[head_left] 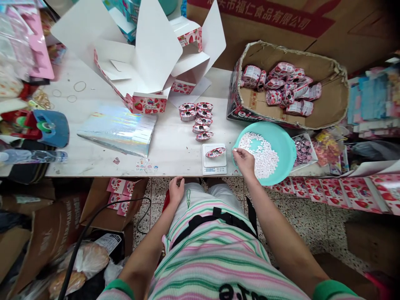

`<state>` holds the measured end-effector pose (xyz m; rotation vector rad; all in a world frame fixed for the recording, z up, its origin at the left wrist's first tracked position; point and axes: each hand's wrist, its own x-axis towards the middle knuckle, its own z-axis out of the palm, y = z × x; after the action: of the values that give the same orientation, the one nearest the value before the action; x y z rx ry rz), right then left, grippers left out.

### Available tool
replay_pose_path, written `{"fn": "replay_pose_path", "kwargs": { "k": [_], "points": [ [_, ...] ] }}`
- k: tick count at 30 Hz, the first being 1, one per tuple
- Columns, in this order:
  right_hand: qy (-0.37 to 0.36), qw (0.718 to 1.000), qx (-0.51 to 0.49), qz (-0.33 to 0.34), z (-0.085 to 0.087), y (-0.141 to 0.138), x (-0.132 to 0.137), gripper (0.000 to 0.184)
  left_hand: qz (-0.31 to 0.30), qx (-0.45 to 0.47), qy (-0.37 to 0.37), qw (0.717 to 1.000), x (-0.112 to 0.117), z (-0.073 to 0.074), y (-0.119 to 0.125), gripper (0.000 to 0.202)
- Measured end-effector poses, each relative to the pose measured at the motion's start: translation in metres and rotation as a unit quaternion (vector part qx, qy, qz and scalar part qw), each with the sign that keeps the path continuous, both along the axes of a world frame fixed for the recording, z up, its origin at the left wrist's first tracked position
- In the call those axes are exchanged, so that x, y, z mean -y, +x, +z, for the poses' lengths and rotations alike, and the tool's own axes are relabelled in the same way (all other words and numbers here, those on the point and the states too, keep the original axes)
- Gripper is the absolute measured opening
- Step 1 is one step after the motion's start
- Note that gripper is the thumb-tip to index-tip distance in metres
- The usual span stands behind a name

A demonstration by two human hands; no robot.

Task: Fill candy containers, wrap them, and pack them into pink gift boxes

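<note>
My right hand rests on the near rim of a teal bowl holding several small white pieces; its fingers are pinched together on something too small to make out. Just left of it a small white scale carries one oval strawberry-print container. My left hand is curled at the table's front edge, below the tabletop, and I cannot see anything in it. Several more oval containers lie in a cluster behind the scale.
A torn cardboard box of wrapped strawberry packets stands at the back right. Unfolded white and strawberry cartons fill the back middle, a shiny foil sheet lies to the left, and a tray of lids sits right of the bowl.
</note>
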<state>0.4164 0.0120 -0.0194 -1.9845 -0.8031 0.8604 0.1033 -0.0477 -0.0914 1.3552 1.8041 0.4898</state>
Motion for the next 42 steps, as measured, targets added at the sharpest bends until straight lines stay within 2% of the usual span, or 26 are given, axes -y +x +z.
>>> {"fn": "replay_pose_path", "kwargs": {
  "k": [3,7,11,16,18,21,24,27,32,35,42],
  "points": [
    [-0.001,0.999,0.035,0.036,0.005,-0.006,-0.001,0.031,0.0,-0.002,-0.001,1.0,-0.001,0.001,0.001,0.02],
    [0.006,0.989,0.093,0.115,0.005,-0.015,-0.008,0.024,0.002,0.001,0.0,1.0,-0.001,0.002,0.0,0.02],
    [0.017,0.976,0.144,0.164,-0.004,-0.026,-0.017,0.021,0.007,0.001,0.002,1.0,0.001,0.001,-0.002,0.021],
    [0.008,0.965,0.158,0.21,-0.015,-0.032,-0.023,0.024,0.014,-0.002,0.004,1.0,0.004,0.002,-0.004,0.021],
    [0.009,0.963,0.178,0.2,-0.016,-0.022,-0.02,0.029,0.016,-0.004,0.004,1.0,0.004,0.002,-0.003,0.02],
    [-0.007,0.967,0.219,0.126,-0.019,0.007,-0.01,0.033,0.017,-0.006,0.001,1.0,0.003,0.003,-0.002,0.019],
    [-0.095,0.959,0.26,0.068,-0.03,0.04,0.004,0.037,0.015,-0.008,-0.004,1.0,0.002,0.003,-0.001,0.019],
    [-0.196,0.944,0.251,0.085,-0.048,0.059,0.017,0.039,0.011,-0.01,-0.006,1.0,0.001,0.004,-0.001,0.019],
    [-0.228,0.943,0.224,0.093,-0.064,0.066,0.021,0.031,0.0,-0.016,-0.009,1.0,0.001,0.005,-0.002,0.02],
    [-0.23,0.943,0.218,0.097,-0.063,0.07,0.019,0.022,-0.006,-0.017,-0.01,1.0,0.0,0.003,-0.001,0.02],
    [-0.236,0.948,0.193,0.092,-0.061,0.075,0.012,0.012,-0.022,-0.015,-0.01,1.0,-0.005,0.0,0.001,0.02]
  ]
}}
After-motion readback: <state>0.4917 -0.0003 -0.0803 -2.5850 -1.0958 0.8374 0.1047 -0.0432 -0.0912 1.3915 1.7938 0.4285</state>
